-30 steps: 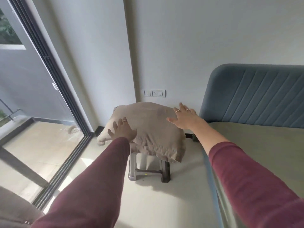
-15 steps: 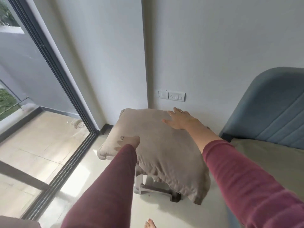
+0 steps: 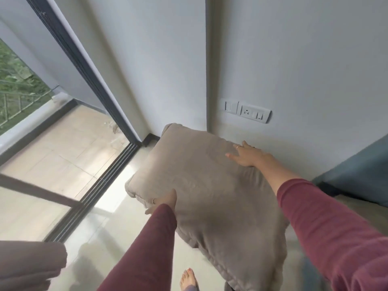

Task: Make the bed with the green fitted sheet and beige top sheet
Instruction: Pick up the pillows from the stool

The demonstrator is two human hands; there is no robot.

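Beige folded top sheet (image 3: pixel 210 192), soft and pillow-like, filling the frame's centre, tilted with its far corner toward the upper middle, near corner drooping at lower right, green fitted sheet (image 3: pixel 361 208) sliver at right edge

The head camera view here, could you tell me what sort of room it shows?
Most likely a bedroom beside a balcony. A padded blue headboard stands against the wall at right, both hands hold a beige pillow, and a sliding glass door opens onto a tiled balcony.
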